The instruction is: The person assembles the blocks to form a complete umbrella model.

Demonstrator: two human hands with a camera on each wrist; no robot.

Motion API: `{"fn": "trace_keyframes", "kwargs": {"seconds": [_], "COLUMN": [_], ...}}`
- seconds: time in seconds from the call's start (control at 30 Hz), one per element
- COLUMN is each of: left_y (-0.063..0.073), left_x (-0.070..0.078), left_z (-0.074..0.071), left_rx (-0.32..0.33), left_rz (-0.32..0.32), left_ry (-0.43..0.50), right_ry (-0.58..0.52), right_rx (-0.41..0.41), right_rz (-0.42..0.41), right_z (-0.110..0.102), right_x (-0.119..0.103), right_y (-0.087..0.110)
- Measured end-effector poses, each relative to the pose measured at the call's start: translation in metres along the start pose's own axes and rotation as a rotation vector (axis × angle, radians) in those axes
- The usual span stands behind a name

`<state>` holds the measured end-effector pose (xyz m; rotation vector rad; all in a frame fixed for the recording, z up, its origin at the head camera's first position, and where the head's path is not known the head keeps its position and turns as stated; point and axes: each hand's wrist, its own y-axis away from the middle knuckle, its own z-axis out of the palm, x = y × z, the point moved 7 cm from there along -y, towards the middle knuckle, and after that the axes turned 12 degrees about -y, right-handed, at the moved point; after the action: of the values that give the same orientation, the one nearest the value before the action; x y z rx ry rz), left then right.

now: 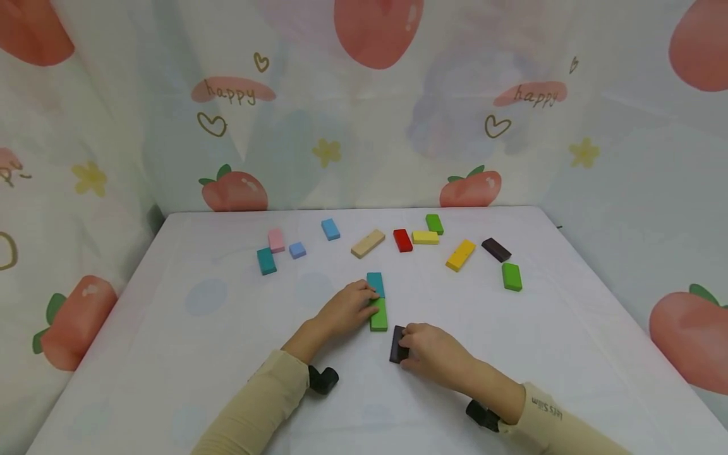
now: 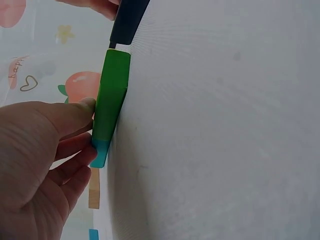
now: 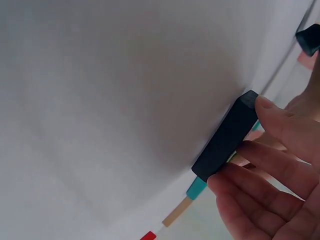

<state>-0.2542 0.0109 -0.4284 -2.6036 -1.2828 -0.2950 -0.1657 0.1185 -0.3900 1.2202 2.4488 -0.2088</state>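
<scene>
Close to the middle of the table, a teal block (image 1: 376, 282) and a bright green block (image 1: 379, 319) lie end to end in a line. My left hand (image 1: 345, 309) holds them where they meet, thumb on the green one and fingertips at the teal one, as the left wrist view of the green block (image 2: 111, 95) also shows. Nearer to me, my right hand (image 1: 436, 355) grips a black block (image 1: 395, 346) along its right side. In the right wrist view thumb and fingers hold that black block (image 3: 225, 137) close over the white cloth.
Farther back lie scattered blocks: pink (image 1: 276, 240), teal (image 1: 266, 261), blue (image 1: 330, 229), tan (image 1: 368, 243), red (image 1: 402, 240), yellow (image 1: 425, 237) and orange-yellow (image 1: 461, 255). On the right are a dark block (image 1: 497, 249) and a green block (image 1: 512, 277). Printed curtains (image 1: 375, 126) surround the table.
</scene>
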Motion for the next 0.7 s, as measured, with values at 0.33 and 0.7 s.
{"fn": "trace_keyframes", "kwargs": {"seconds": [0.33,0.7], "left_y": [0.000,-0.001], "left_x": [0.000,-0.001], "left_z": [0.000,0.001], "left_rx": [0.000,0.012], "left_rz": [-0.015,0.008], "left_ry": [0.012,-0.001], "right_ry": [0.014,0.019], "right_rx": [-0.043,-0.057], "right_rz": [-0.064,-0.125], "right_z": [0.009,0.012], "right_x": [-0.018,-0.027], "right_y": [0.005,0.004]}}
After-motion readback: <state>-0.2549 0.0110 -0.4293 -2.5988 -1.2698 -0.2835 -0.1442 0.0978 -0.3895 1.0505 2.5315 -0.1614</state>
